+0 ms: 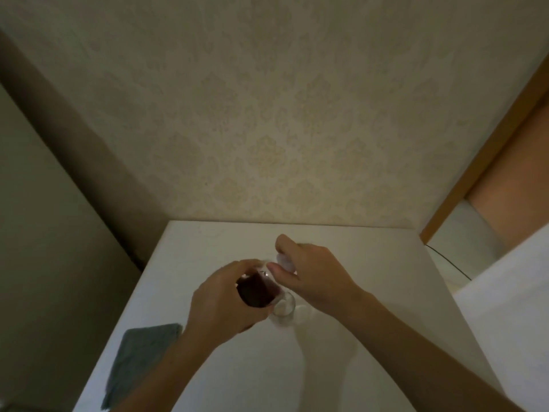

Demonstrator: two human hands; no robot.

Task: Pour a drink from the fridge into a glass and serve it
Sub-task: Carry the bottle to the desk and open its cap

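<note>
My left hand [221, 304] grips a clear bottle of dark red drink [257, 291] above a white table [371, 278]. The bottle leans away from me, its neck pointing at my right hand. My right hand [309, 272] pinches a white cap [284, 262] at the bottle's mouth. A clear glass [284, 307] stands upright on the table just right of the bottle's base, below my right wrist. Whether the cap is on the mouth or off it is hidden by my fingers.
A folded grey cloth [142, 355] lies near the table's front left edge. A patterned wall rises right behind the table. A wooden door frame [487, 150] and a thin black cable [448, 263] are at the right. A white sleeve [511, 307] shows at the right edge.
</note>
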